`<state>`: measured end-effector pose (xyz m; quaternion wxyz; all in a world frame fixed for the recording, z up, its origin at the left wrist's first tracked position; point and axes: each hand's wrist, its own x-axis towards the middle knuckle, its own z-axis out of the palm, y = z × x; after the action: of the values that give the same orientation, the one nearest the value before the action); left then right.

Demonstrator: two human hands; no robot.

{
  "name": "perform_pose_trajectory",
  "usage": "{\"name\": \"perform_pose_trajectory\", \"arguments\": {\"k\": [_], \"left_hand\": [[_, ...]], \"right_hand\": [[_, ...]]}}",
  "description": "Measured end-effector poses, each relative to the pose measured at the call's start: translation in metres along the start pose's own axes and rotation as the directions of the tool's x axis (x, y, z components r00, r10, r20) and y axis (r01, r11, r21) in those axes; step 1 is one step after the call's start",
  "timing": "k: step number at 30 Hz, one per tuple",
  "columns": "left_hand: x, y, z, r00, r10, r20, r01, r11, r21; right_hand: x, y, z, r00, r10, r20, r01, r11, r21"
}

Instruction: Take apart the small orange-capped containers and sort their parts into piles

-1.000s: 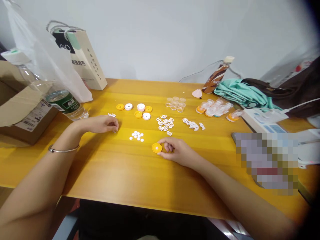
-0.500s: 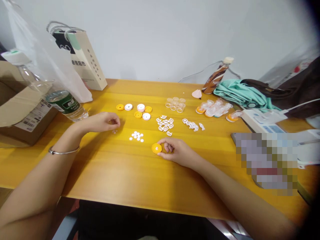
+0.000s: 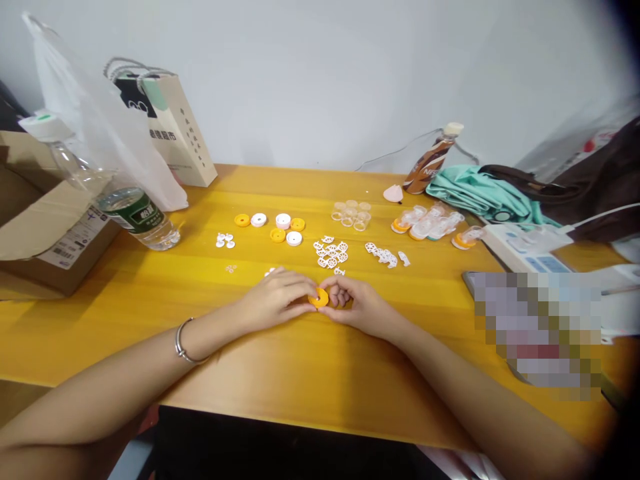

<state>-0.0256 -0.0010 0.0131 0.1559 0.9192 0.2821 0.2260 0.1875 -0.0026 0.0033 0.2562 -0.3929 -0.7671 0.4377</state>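
My right hand pinches a small orange round cap at its right edge, thumb below and index finger above. The fingers of my left hand close on the cap's left edge, so both hands meet at it just above the table. A pale spot shows at the cap's middle; whether my left fingertips also hold something tiny cannot be seen. Behind my left hand, the small white discs are mostly hidden. Tiny clear rings lie to its left. Several white spoked pieces lie beyond my hands.
Orange and white round caps, small white parts, clear cups and curved white pieces lie farther back. Capped clear assemblies sit right, near a power strip. A water bottle and cardboard box stand left.
My left hand has moved right from beside the tiny rings to the orange cap, closing on its left edge. My right hand stays nearly in place, still holding the cap.
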Motion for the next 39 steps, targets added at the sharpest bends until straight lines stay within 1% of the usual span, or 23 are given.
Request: {"name": "perform_pose_trajectory", "arguments": {"k": [2,4,6,8,10,11,13,15,17,20,22,24,27,29,30,31,32,33,34,36,37,38,39], "left_hand": [[0.000,0.001,0.000,0.999,0.025,-0.025,-0.024,0.999,0.032],[0.001,-0.001,-0.005,0.999,0.024,-0.037,-0.022,0.998,0.059],[0.001,-0.008,-0.014,0.997,-0.015,-0.080,0.021,0.997,0.071],[0.000,-0.021,-0.028,0.978,-0.103,-0.183,0.118,0.990,0.073],[-0.003,-0.039,-0.044,0.926,-0.235,-0.294,0.268,0.960,0.079],[-0.005,-0.047,-0.052,0.899,-0.303,-0.316,0.350,0.931,0.103],[-0.008,-0.062,-0.064,0.838,-0.449,-0.311,0.516,0.837,0.183],[-0.010,-0.072,-0.070,0.796,-0.540,-0.273,0.602,0.749,0.276],[-0.009,-0.077,-0.070,0.786,-0.568,-0.245,0.618,0.707,0.344],[-0.005,-0.081,-0.063,0.794,-0.563,-0.230,0.604,0.686,0.405],[-0.003,-0.084,-0.058,0.798,-0.547,-0.253,0.599,0.672,0.436],[-0.003,-0.086,-0.055,0.806,-0.508,-0.305,0.592,0.667,0.452],[-0.003,-0.080,-0.052,0.834,-0.400,-0.381,0.546,0.701,0.459],[-0.003,-0.068,-0.048,0.887,-0.276,-0.371,0.434,0.774,0.461],[-0.002,-0.059,-0.046,0.921,-0.200,-0.334,0.344,0.819,0.458],[-0.001,-0.049,-0.042,0.955,-0.117,-0.271,0.233,0.862,0.450],[-0.001,-0.038,-0.038,0.981,-0.035,-0.190,0.116,0.893,0.435],[0.000,-0.027,-0.033,0.994,0.033,-0.102,0.012,0.913,0.408],[0.001,-0.017,-0.027,0.996,0.089,-0.029,-0.071,0.922,0.381],[0.001,0.000,-0.016,0.985,0.160,0.059,-0.170,0.925,0.340],[0.000,0.005,-0.010,0.979,0.184,0.083,-0.201,0.923,0.329],[0.000,0.008,-0.005,0.974,0.201,0.101,-0.223,0.920,0.324],[-0.001,0.009,-0.001,0.970,0.212,0.116,-0.239,0.915,0.324]], "right_hand": [[0.001,0.002,-0.001,1.000,-0.014,-0.010,0.014,1.000,0.006],[0.001,0.004,-0.002,1.000,-0.019,-0.017,0.020,1.000,0.012],[0.001,0.004,-0.003,1.000,-0.011,-0.028,0.012,1.000,0.013],[0.001,0.003,-0.003,0.999,0.004,-0.042,-0.004,1.000,0.010],[0.000,0.003,-0.003,0.999,0.009,-0.047,-0.009,1.000,0.007],[0.000,0.002,-0.003,0.999,0.008,-0.047,-0.008,1.000,0.004],[0.000,0.002,-0.002,0.999,0.007,-0.049,-0.008,1.000,-0.006],[0.001,0.002,-0.001,0.998,0.007,-0.057,-0.009,1.000,-0.021],[0.001,0.002,0.000,0.998,0.003,-0.064,-0.005,0.999,-0.032],[0.001,0.001,0.000,0.997,-0.003,-0.072,0.001,1.000,-0.026],[0.001,-0.002,-0.002,0.998,0.012,-0.066,-0.012,1.000,0.000],[0.000,-0.004,-0.004,0.998,0.036,-0.057,-0.033,0.998,0.045],[0.001,-0.004,-0.006,0.997,0.060,-0.050,-0.054,0.993,0.108],[0.002,-0.003,-0.006,0.996,0.051,-0.076,-0.041,0.991,0.125],[0.003,-0.001,-0.006,0.993,0.040,-0.108,-0.026,0.992,0.126],[0.003,0.000,-0.008,0.987,0.026,-0.158,-0.007,0.993,0.120],[0.004,0.002,-0.011,0.974,0.011,-0.226,0.012,0.995,0.101],[0.005,0.004,-0.016,0.951,-0.005,-0.308,0.026,0.998,0.064],[0.005,0.006,-0.023,0.916,-0.025,-0.401,0.030,1.000,0.005],[0.005,0.013,-0.044,0.807,-0.097,-0.583,-0.005,0.985,-0.171],[0.004,0.018,-0.058,0.740,-0.148,-0.657,-0.050,0.961,-0.273],[0.004,0.025,-0.071,0.667,-0.218,-0.712,-0.105,0.919,-0.380],[0.003,0.032,-0.085,0.629,-0.283,-0.724,-0.160,0.865,-0.476]]}}
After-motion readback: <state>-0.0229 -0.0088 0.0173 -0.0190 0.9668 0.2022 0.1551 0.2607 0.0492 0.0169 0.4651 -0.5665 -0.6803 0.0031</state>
